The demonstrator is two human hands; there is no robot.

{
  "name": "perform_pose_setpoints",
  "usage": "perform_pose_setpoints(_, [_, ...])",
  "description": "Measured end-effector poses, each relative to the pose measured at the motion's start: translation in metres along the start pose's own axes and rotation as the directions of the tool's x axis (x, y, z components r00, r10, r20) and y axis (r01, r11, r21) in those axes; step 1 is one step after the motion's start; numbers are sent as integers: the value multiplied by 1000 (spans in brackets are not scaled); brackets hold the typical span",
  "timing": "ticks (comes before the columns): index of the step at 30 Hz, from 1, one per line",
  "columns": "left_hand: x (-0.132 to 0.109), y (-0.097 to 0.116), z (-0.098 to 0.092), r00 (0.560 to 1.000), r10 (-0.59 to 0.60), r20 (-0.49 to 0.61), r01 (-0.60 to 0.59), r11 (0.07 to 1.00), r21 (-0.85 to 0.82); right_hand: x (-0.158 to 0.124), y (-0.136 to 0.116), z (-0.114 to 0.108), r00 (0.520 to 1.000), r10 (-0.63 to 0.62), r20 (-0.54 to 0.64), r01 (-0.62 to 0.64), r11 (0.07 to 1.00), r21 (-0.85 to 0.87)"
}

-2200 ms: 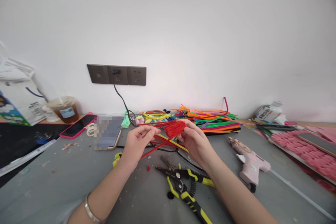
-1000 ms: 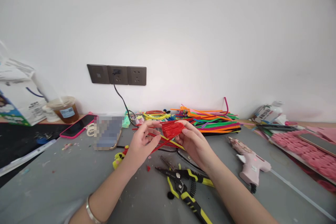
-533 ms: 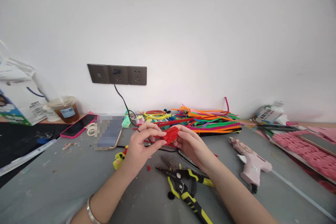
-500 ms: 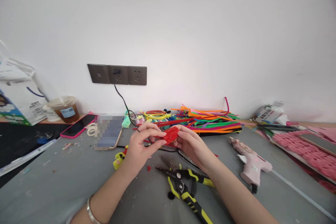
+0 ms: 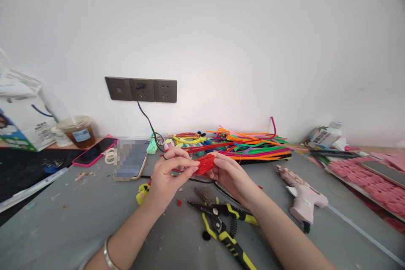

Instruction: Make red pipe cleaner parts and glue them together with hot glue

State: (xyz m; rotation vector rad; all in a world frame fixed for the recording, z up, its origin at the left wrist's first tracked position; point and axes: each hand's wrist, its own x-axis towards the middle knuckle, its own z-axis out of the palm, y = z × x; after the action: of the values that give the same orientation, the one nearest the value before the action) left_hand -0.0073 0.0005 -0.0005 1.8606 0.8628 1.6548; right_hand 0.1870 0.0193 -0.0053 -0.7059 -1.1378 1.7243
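Red fuzzy pipe-cleaner bundle (image 5: 205, 163), flat and ribbed.

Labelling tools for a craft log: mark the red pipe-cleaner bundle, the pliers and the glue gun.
red pipe-cleaner bundle (image 5: 206, 163), head view, middle of the folded red coil.
pliers (image 5: 221, 223), head view, near the pivot.
glue gun (image 5: 302, 196), head view, pink body.

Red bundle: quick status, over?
Left hand and right hand both grip red pipe-cleaner bundle. Held above table. Pliers lie below, apart.
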Motion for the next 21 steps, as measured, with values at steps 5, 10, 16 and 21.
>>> perform_pose_setpoints(5, [1,4,0,1000,0,-5,0,1000,6,-1,0,2,999,8,46,-9,1000,8])
perform_pose_setpoints(10, [1,3,0,998,-58,20,59,994,-90,-2,1,3,997,17,82,-19,1000,22])
perform_pose_setpoints(16, [3,4,2,994,-104,34,108,982,-156,0,2,2,999,20,40,-21,1000,23])
perform_pose_setpoints(21, [4,2,2,989,-147,13,147,969,-200,0,2,3,1000,14,23,-14,1000,22])
